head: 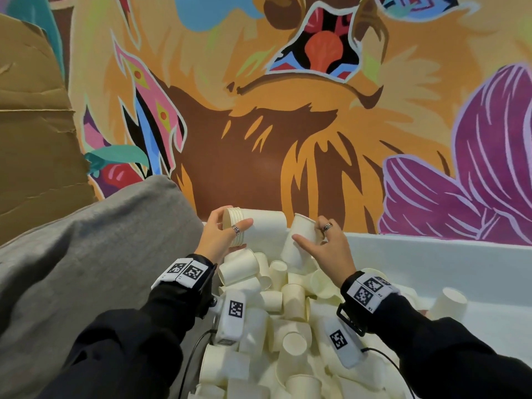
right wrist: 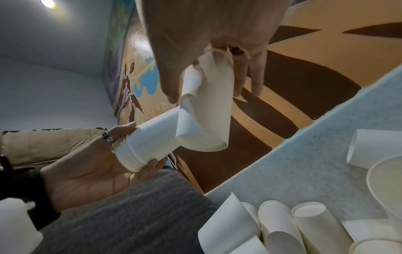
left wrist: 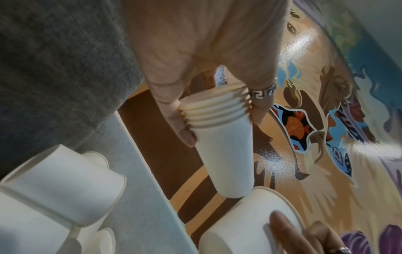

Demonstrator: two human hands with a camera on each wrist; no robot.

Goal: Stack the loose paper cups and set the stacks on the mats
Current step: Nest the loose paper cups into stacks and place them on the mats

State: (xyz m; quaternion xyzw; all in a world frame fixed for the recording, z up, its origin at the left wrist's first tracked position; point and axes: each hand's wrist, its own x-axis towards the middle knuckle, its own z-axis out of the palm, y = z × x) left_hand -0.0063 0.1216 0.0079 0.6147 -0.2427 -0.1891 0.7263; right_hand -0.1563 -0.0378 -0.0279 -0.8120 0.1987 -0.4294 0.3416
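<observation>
My left hand (head: 230, 231) grips a stack of several nested white paper cups (head: 259, 223), held sideways with the rims inside my fingers and the closed end pointing right. The left wrist view shows that stack (left wrist: 224, 154) pinched at the rims by the left hand (left wrist: 217, 111). My right hand (head: 309, 233) holds a single cup (head: 296, 249), tilted, right beside the stack's closed end. In the right wrist view the single cup (right wrist: 208, 111) hangs from the right hand (right wrist: 206, 82) and covers the end of the stack (right wrist: 150, 142). No mat is in view.
Under both hands lies a pile of loose cups (head: 288, 312) in a white bin (head: 431, 254). One cup (head: 449, 303) lies apart at the right. A grey cushion (head: 100, 254) borders the bin on the left, with cardboard (head: 28, 110) behind. A painted wall stands beyond.
</observation>
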